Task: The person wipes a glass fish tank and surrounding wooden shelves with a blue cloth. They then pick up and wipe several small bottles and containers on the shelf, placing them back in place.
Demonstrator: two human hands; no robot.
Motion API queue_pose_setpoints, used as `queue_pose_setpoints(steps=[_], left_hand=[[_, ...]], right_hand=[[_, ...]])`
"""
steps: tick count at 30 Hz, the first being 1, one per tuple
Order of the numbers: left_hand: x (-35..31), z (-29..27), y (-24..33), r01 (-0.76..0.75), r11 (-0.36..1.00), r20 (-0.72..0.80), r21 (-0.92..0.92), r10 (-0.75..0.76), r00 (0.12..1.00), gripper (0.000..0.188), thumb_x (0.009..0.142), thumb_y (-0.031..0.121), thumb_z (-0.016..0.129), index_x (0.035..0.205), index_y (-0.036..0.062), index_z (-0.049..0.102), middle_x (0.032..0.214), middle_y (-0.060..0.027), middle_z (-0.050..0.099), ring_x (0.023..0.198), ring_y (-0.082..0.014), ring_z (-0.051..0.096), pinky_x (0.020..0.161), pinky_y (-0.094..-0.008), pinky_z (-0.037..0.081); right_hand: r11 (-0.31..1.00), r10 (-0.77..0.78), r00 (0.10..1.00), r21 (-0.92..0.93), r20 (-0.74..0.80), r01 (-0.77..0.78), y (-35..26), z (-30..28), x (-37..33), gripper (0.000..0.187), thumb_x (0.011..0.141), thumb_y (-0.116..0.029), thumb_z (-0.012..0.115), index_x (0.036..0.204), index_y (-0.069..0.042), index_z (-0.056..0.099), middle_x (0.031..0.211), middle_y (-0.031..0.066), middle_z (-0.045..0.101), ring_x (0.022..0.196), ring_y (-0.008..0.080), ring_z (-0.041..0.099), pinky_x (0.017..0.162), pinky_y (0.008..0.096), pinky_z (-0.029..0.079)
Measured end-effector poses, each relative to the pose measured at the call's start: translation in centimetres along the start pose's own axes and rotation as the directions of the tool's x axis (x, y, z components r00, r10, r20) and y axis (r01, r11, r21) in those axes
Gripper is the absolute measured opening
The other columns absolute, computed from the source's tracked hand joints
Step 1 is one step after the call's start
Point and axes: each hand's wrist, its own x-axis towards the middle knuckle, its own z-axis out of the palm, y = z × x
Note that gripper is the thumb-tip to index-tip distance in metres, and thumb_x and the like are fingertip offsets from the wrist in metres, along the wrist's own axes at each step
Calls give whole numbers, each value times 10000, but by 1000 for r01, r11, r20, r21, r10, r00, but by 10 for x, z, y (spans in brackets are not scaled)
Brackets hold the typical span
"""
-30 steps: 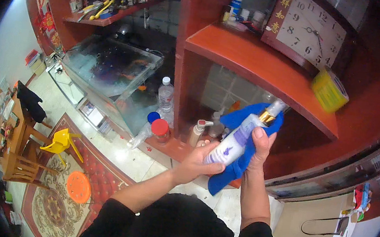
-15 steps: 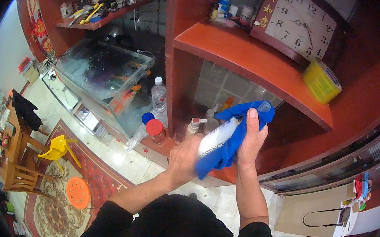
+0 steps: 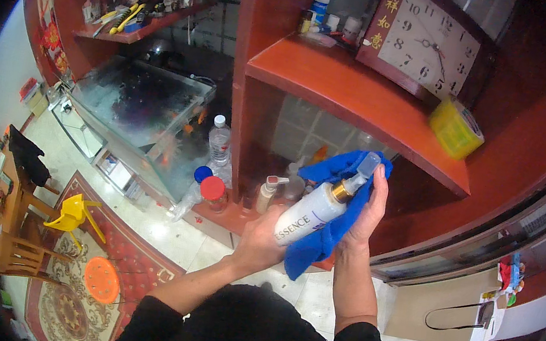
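A white bottle (image 3: 311,216) with a gold collar and a clear cap slants up to the right in front of me. Around its lower end wraps my left hand (image 3: 257,241). My right hand (image 3: 367,214) grips a blue cloth (image 3: 309,253), which lies along the bottle's right side and behind its neck; the right fingers are partly hidden by the cloth. Just beyond my left hand, a pump bottle (image 3: 265,198) stands on the lower ledge, beside a red-lidded jar (image 3: 213,195).
A clear plastic bottle (image 3: 220,143) stands between the fish tank (image 3: 165,171) and the red-brown cabinet post. Above, the shelf (image 3: 335,87) holds a wall-type clock (image 3: 426,43) and a yellow tape roll (image 3: 455,130). An orange stool (image 3: 102,279) and yellow chair (image 3: 74,213) are at left.
The cloth has come away from the bottle's front and cap, so the gold collar and clear cap now show. My right hand has turned and its thumb has shifted. The view has moved slightly.
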Motion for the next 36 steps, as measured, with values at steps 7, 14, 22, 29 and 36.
queue_pose_setpoints(steps=[7,14,22,29,36], left_hand=[[0,-1,-2,-1,1000,1,30,1,1000,519,719,111,815,1153,4,551,992,-206,647,881,-387,684,734,-434,547],[2,-3,-3,11,998,1,64,-11,1000,490,688,58,784,1118,2,554,975,-210,648,877,-388,684,727,-440,551],[1,-5,-9,-44,991,-99,126,56,993,443,689,77,791,1066,8,567,909,-195,667,816,-356,703,673,-423,561],[-2,-11,-17,-72,979,-91,193,90,992,443,687,109,788,1060,13,569,891,-188,677,770,-346,702,644,-416,558],[-5,-13,-18,-58,979,-77,197,74,994,450,689,121,778,1075,12,575,897,-194,674,769,-348,700,641,-416,553]], right_hand=[[999,-48,997,7,55,47,-4,-3,3,375,980,-426,531,1053,-67,610,1016,95,666,936,209,643,862,354,519],[980,-184,982,-82,-48,179,-7,-2,10,252,947,-319,633,1037,-86,603,965,51,649,838,154,622,796,300,500],[925,-275,957,-299,-97,235,-8,1,9,203,908,-251,671,1012,-81,629,920,20,647,837,122,600,787,281,481],[750,-378,924,-569,51,338,-9,-8,8,195,908,-201,686,1030,-50,664,958,12,663,852,100,583,786,269,473],[726,-327,944,-630,37,276,-10,-5,6,232,962,-274,627,1021,-52,661,938,6,650,859,100,579,788,263,464]])
